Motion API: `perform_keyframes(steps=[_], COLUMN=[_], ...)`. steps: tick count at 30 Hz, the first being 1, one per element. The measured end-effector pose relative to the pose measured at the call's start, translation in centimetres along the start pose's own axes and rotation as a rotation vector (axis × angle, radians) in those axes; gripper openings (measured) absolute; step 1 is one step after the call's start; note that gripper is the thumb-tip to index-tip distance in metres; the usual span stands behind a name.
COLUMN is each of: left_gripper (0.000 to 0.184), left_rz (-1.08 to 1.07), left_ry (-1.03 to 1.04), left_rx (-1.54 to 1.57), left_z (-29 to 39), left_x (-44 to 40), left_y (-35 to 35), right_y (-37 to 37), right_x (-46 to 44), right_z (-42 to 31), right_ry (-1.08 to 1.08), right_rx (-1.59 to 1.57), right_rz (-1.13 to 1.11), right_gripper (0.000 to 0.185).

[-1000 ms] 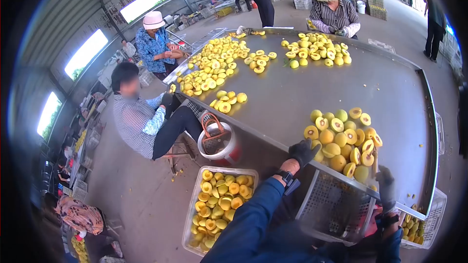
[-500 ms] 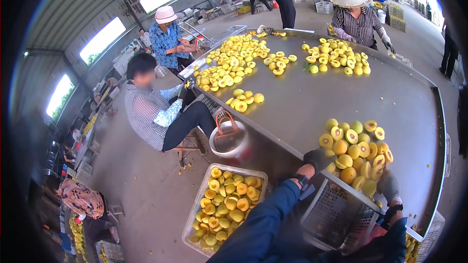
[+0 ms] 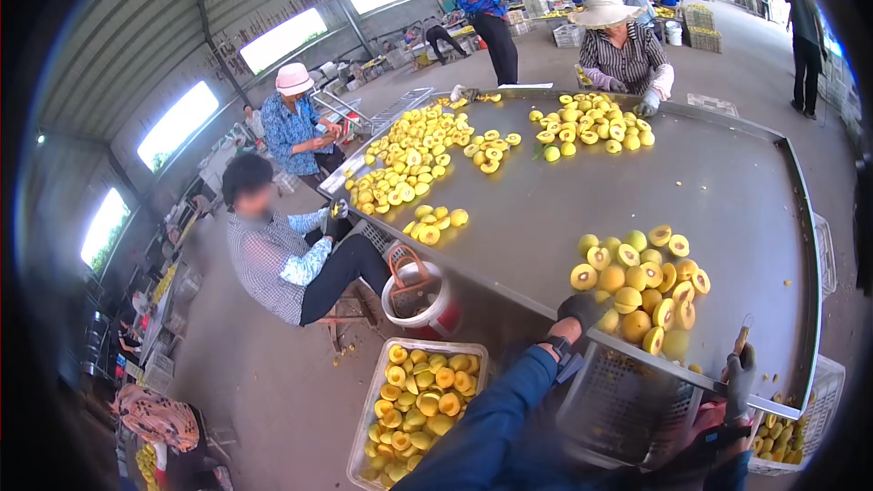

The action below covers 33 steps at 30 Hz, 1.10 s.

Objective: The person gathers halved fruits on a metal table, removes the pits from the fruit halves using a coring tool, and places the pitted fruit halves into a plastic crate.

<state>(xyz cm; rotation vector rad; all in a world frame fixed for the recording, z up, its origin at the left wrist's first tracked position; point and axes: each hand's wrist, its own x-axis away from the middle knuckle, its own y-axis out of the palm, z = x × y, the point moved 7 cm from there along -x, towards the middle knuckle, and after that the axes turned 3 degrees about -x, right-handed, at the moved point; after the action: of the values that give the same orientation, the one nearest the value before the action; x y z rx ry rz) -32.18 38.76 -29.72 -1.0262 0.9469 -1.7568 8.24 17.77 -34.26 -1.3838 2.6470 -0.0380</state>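
My left hand [image 3: 582, 312], in a dark glove, rests at the near edge of the metal table [image 3: 546, 218], touching the left side of a pile of halved yellow fruit [image 3: 637, 286]. Whether it grips a fruit is hidden. My right hand [image 3: 739, 373], in a grey glove, is closed around the handle of a small tool [image 3: 743, 336] with a thin wire loop at its upper end. It is over the table's near right edge, to the right of the pile and apart from it.
Below the table edge stand an empty-looking crate [image 3: 627, 395], a crate of fruit halves [image 3: 423, 400], a white bucket [image 3: 423, 300] and another fruit crate [image 3: 782, 436]. Co-workers sit at the left [image 3: 273, 255] and far side [image 3: 623, 59], near more fruit piles [image 3: 409, 155].
My right hand has moved away from the fruit pile to the right, and its tool now shows upright. My left hand stays by the pile. The far co-worker's hands have shifted.
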Motion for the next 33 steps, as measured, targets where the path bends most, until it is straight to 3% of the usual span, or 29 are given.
perform_keyframes(steps=[2,8,11,14,18,20,25,33], left_gripper=[0.079,0.085,0.083,0.075,0.056,0.054,0.053,0.058], left_rz=[-0.011,-0.126,-0.105,-0.04,0.238,0.244,0.043,-0.041], left_ry=[0.014,0.002,0.102,0.164,0.195,0.205,0.188,0.302], left_rx=[-0.017,-0.09,-0.142,-0.157,-0.086,-0.036,-0.138,-0.175], left_z=[1.5,6.1,7.3,7.9,8.5,8.3,9.9,11.0], left_x=[-0.8,-0.9,-2.1,-3.1,-1.7,-1.7,-3.1,-3.5], left_y=[1.3,2.3,3.2,3.0,2.0,2.1,2.7,2.5], right_y=[0.6,1.0,1.1,1.1,1.3,1.3,1.5,1.6], right_x=[0.1,1.4,1.8,1.6,0.6,0.7,1.0,1.1], right_z=[0.3,-2.1,-2.7,-1.4,-0.1,-0.4,-0.8,-1.4], right_ry=[-0.133,-0.05,-0.088,-0.026,0.006,-0.003,0.002,-0.035], right_rx=[0.036,0.166,0.184,0.092,0.06,0.039,0.055,0.138], right_rz=[0.03,0.069,0.076,0.036,-0.045,-0.02,-0.035,-0.031], right_gripper=[0.024,0.029,0.031,0.033,0.037,0.037,0.035,0.035])
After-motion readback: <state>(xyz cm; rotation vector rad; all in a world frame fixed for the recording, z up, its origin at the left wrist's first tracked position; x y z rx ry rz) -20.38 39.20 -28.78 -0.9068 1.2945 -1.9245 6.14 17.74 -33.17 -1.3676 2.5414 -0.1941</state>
